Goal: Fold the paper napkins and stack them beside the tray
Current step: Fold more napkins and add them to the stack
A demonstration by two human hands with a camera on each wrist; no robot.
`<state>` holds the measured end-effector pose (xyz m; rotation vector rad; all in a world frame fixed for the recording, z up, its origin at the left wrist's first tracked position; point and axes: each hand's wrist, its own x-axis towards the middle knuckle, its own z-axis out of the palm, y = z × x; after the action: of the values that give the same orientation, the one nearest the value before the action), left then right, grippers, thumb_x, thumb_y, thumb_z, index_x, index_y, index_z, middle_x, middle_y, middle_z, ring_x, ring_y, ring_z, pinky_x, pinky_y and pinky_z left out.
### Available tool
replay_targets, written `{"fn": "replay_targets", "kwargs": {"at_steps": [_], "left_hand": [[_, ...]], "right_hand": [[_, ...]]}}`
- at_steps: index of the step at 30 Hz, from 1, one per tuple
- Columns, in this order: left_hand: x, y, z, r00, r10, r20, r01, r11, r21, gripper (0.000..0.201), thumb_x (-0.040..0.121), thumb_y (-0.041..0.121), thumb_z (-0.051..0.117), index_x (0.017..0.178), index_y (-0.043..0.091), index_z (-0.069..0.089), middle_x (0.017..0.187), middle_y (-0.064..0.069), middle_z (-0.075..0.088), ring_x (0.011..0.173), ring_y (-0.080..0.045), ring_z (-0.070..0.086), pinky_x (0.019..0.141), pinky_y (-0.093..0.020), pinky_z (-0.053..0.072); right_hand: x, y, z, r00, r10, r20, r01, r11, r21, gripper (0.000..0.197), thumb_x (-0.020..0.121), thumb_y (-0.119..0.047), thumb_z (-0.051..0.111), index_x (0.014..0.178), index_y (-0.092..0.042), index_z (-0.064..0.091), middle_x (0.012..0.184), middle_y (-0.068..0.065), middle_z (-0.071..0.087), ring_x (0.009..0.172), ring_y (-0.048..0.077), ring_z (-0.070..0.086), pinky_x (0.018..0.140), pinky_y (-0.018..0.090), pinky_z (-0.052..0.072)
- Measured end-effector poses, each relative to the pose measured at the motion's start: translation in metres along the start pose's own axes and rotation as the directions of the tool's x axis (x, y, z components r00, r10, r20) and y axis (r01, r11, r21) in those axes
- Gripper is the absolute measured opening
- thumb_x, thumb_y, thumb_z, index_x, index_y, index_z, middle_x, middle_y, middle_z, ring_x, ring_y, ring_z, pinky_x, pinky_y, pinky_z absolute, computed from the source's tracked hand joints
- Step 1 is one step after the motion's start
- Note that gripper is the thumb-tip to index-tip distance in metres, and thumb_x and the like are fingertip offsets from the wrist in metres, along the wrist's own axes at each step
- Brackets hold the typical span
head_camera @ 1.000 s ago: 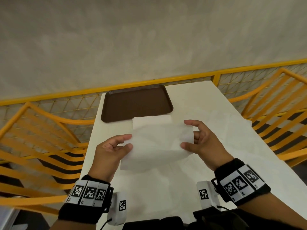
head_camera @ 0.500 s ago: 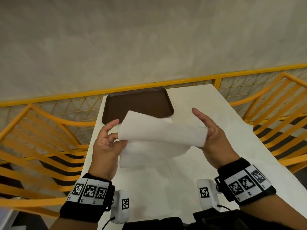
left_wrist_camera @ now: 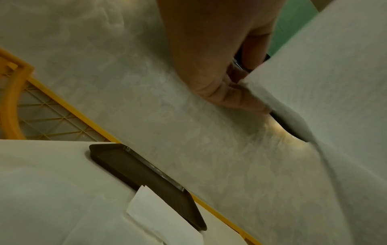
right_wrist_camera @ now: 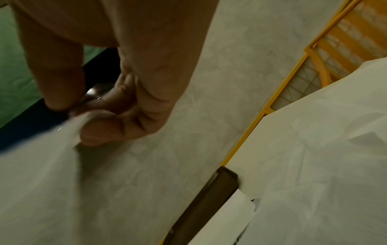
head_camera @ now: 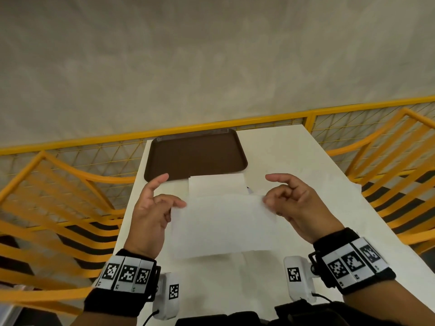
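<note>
A white paper napkin (head_camera: 221, 225) hangs in the air above the table, folded over along its top edge. My left hand (head_camera: 160, 203) pinches its upper left corner and my right hand (head_camera: 280, 198) pinches its upper right corner. The left wrist view shows my left hand (left_wrist_camera: 240, 92) with thumb and fingers pinched on the napkin (left_wrist_camera: 335, 82). In the right wrist view my right hand (right_wrist_camera: 100, 116) pinches the napkin (right_wrist_camera: 41, 165). A folded napkin (head_camera: 217, 185) lies flat just in front of the empty brown tray (head_camera: 195, 154).
The white table (head_camera: 294, 161) stretches ahead, with more white paper (head_camera: 329, 182) lying at its right side. Yellow chairs (head_camera: 54, 208) flank both sides, and a yellow mesh railing (head_camera: 353, 114) runs behind the tray. A grey wall stands beyond.
The napkin's far half was lifted and brought over toward me, and the folded napkin now hangs straight between my hands. Both hands moved apart and a little nearer to me.
</note>
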<state>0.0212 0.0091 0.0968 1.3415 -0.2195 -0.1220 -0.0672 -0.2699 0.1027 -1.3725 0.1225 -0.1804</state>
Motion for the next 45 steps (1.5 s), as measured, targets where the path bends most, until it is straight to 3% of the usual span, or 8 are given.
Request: {"fn": "replay_targets", "kwargs": {"at_steps": [6,12,18,25,30,34,38,45], "left_hand": [[0.014,-0.014,0.002,1.000,0.004,-0.018,-0.001,0.988,0.156,0.066,0.075,-0.015,0.068,0.123,0.028,0.052,0.077,-0.003,0.071,0.074,-0.009,0.065,0.086,-0.032,0.051],[0.044,-0.039,0.005,0.981,-0.165,-0.107,0.176,0.978,0.111,0.072,0.075,-0.011,0.070,0.129,0.030,0.050,0.119,0.001,0.059,0.091,-0.015,0.062,0.074,-0.023,0.053],[0.082,-0.089,0.008,0.747,-0.658,-0.094,0.626,0.743,-0.236,0.053,0.080,-0.013,0.064,0.128,0.000,0.046,0.091,-0.018,0.068,0.071,-0.023,0.067,0.057,-0.024,0.058],[0.142,-0.113,0.009,0.790,-0.543,-0.285,0.595,0.791,0.144,0.028,0.083,-0.006,0.063,0.110,0.001,0.059,0.086,-0.012,0.065,0.078,-0.025,0.063,0.072,-0.029,0.054],[0.160,-0.116,0.007,0.804,-0.593,-0.041,0.580,0.769,0.267,0.065,0.077,0.007,0.076,0.132,0.022,0.046,0.126,-0.002,0.049,0.117,-0.021,0.051,0.096,-0.036,0.042],[0.161,-0.128,0.007,0.799,-0.601,0.015,0.600,0.798,0.049,0.090,0.060,0.036,0.080,0.139,0.024,0.039,0.120,-0.001,0.056,0.106,-0.017,0.058,0.098,-0.039,0.043],[0.157,-0.129,0.012,0.766,-0.638,0.077,0.640,0.745,-0.186,0.045,0.078,0.025,0.071,0.121,0.021,0.057,0.119,-0.004,0.069,0.104,-0.022,0.065,0.087,-0.042,0.054],[0.178,-0.148,-0.002,0.752,-0.563,-0.344,0.639,0.749,0.172,0.023,0.078,0.019,0.076,0.096,0.009,0.068,0.100,-0.012,0.071,0.095,-0.032,0.066,0.083,-0.046,0.056]], "right_hand": [[0.020,0.030,-0.006,0.928,0.372,-0.029,-0.373,0.924,-0.076,0.075,0.055,-0.014,0.085,0.122,-0.020,0.053,0.097,0.004,0.066,0.081,0.018,0.068,0.075,0.031,0.053],[0.052,0.056,-0.007,0.888,0.450,-0.098,-0.459,0.882,-0.111,0.020,0.084,-0.003,0.070,0.072,-0.010,0.055,0.079,0.013,0.054,0.072,0.023,0.055,0.069,0.033,0.055],[0.100,0.071,0.002,0.864,0.470,-0.181,-0.500,0.844,-0.194,0.017,0.090,-0.009,0.061,0.075,-0.012,0.055,0.082,0.010,0.066,0.072,0.023,0.064,0.064,0.034,0.056],[0.161,0.082,0.007,0.847,0.485,-0.217,-0.531,0.758,-0.377,0.012,0.086,-0.014,0.060,0.079,-0.008,0.053,0.089,0.014,0.064,0.084,0.028,0.065,0.075,0.043,0.058],[0.184,0.054,0.019,0.845,0.532,0.061,-0.531,0.847,-0.030,0.022,0.087,-0.004,0.047,0.097,-0.009,0.066,0.098,0.013,0.066,0.092,0.030,0.062,0.084,0.041,0.050],[0.200,0.038,0.017,0.843,0.514,0.160,-0.538,0.801,0.262,0.054,0.067,-0.013,0.056,0.120,-0.006,0.059,0.110,0.019,0.062,0.101,0.036,0.059,0.084,0.043,0.049],[0.211,0.036,0.012,0.864,0.453,0.221,-0.504,0.796,0.336,0.039,0.078,-0.011,0.045,0.112,-0.004,0.063,0.103,0.016,0.068,0.090,0.032,0.067,0.076,0.039,0.057],[0.224,0.107,0.001,0.832,0.513,-0.213,-0.555,0.775,-0.303,0.005,0.086,-0.010,0.059,0.082,-0.009,0.056,0.087,0.018,0.060,0.076,0.030,0.061,0.071,0.043,0.058]]}}
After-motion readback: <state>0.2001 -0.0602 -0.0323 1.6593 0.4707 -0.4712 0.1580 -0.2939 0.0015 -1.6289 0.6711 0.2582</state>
